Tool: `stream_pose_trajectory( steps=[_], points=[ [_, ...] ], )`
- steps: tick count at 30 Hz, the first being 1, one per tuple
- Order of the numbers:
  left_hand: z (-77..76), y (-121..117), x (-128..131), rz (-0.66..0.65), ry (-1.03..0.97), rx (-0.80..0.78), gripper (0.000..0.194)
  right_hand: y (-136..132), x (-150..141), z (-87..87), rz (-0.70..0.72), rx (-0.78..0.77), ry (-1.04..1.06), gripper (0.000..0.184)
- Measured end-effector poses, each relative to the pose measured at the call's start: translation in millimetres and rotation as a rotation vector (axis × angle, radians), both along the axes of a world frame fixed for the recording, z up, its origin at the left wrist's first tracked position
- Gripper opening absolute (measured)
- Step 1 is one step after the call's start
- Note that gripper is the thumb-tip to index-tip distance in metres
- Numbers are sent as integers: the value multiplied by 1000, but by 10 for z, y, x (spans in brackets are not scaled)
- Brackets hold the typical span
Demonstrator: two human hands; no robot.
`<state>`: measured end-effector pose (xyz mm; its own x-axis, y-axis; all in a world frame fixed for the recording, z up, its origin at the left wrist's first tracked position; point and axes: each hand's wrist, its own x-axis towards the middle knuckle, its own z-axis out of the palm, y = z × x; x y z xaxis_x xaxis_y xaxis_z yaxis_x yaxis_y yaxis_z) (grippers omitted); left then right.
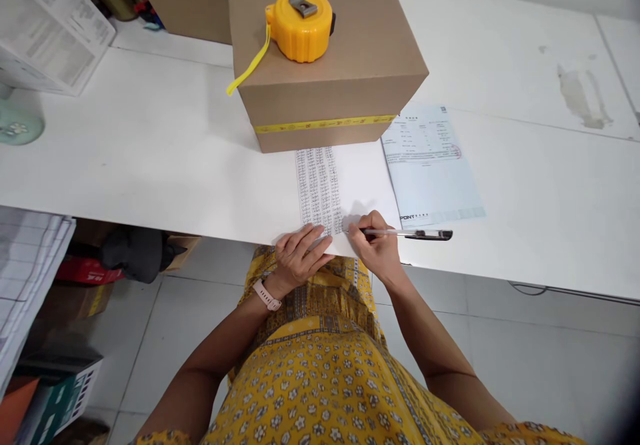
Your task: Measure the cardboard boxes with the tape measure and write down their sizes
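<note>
My right hand [373, 243] is closed round a pen [425, 234], its tip at the written columns on a white sheet of paper [365, 178]. Rows of small handwriting fill the sheet's left part. Flat on the sheet's lower edge lies my left hand [303, 253], fingers stretched out, at the table's front edge. A cardboard box [325, 101] with a yellow printed tape band stands on the sheet's far end and hides it there. On top of the box sits a yellow tape measure [303, 25] with a yellow strap. A printed bluish form [433, 178] lies right of the sheet.
The white table [150, 145] carries another cardboard box [200, 5] behind, a white printed carton [47, 25] and a pale green container [20, 123] at the left. Below, a checked cloth [30, 258] hangs near a dark object [137, 253] and boxes. A cable hangs under the right edge.
</note>
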<state>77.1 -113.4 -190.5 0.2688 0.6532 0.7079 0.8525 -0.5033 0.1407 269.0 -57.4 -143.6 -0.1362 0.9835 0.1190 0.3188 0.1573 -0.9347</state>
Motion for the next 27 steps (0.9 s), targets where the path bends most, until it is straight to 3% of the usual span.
stream_pose_trajectory(
  steps=[9, 13, 16, 19, 24, 27],
  points=[
    [-41, 5, -7, -7, -7, 2, 34, -12, -14, -10, -16, -24, -12, 29],
    [-95, -3, -14, -17, -31, -11, 35, 21, 47, 27, -106, 42, 20, 26],
    [-112, 14, -23, -34, -40, 3, 32, 241, 216, 121, -195, 179, -134, 19],
    [-101, 27, -19, -23, -29, 31, 32, 622, 453, 171, -186, 380, -430, 16],
    [39, -53, 18, -6, -47, -35, 27, 1072, 722, 28, -22, 468, -785, 40],
    [285, -19, -32, -4, -125, -62, 24, 1130, 762, -104, -6, 473, -783, 51]
  ],
)
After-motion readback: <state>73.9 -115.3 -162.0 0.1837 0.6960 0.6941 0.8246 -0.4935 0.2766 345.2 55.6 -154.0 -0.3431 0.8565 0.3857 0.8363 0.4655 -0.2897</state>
